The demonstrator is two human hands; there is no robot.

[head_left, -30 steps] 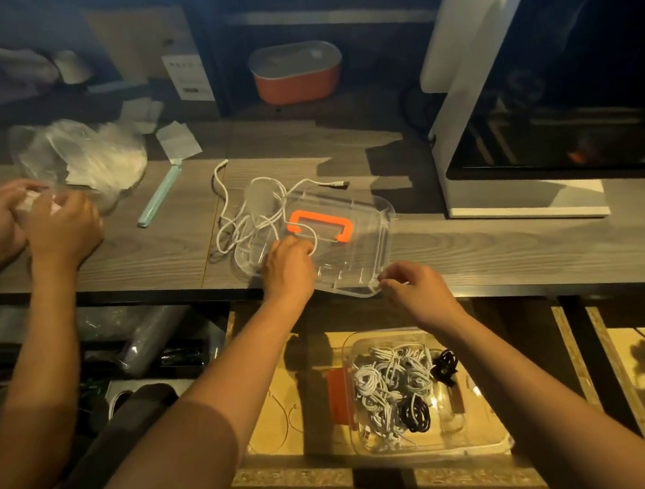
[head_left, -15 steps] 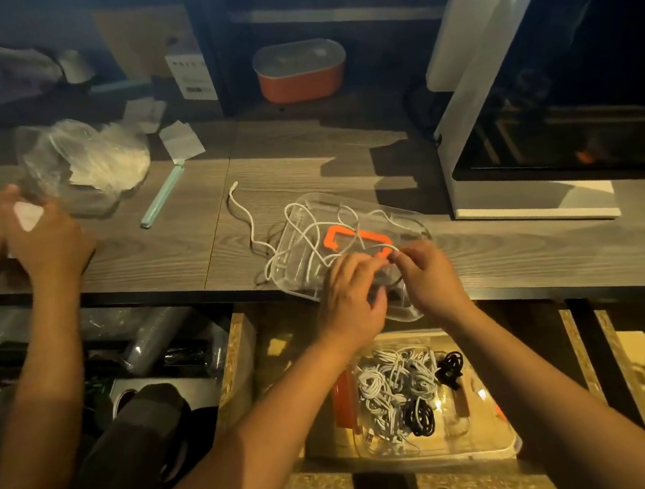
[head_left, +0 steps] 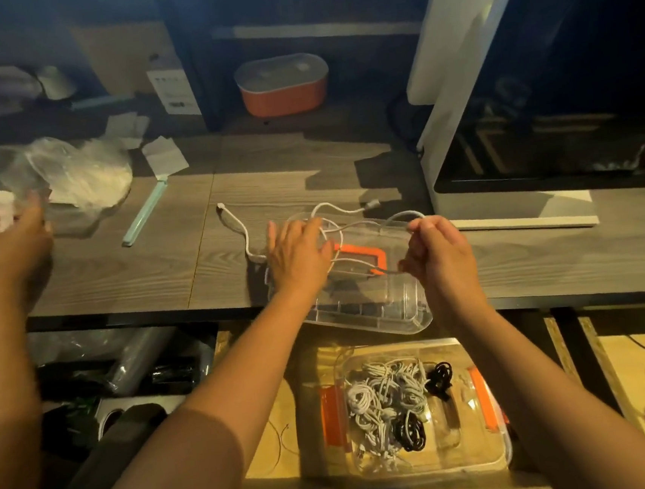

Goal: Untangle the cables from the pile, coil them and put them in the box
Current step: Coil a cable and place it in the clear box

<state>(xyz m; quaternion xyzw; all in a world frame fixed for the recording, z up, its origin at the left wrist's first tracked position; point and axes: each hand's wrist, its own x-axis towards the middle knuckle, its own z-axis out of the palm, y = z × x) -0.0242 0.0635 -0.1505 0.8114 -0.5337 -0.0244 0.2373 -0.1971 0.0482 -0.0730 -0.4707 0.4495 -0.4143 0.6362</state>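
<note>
**While a white cable lies across a clear lid**

Where the grey, wood-grained table (head_left: 138, 274) meets its near edge at the centre of the frame, a clear, ribbed plastic lid (head_left: 363, 319) with an orange handle (head_left: 377, 253) lies flat, one rounded corner hanging past the edge. Over it runs the white cable (head_left: 241, 232), a thin, soft cord in loose strands. Its long run goes mostly left to right. One small plug points to the upper left on the bare wood, and a second plug end lies just above the lid, pointing right.

The left hand (head_left: 298, 258) rests palm down on the lid's left side, fingers straight and spread over the strands. The right hand (head_left: 438, 256), at the lid's right side, has its fingers curled and pinches a loop of the cable, lifted slightly off the plastic.

Below, at lower centre, stands the box (head_left: 491, 460), clear with orange latches, holding coiled white cables (head_left: 383, 400) and black coils (head_left: 409, 431).

At the left edge another person's hand (head_left: 10, 250) reaches toward a crumpled clear bag (head_left: 82, 176). A pale green strip (head_left: 144, 214) lies on the table nearby.
</note>
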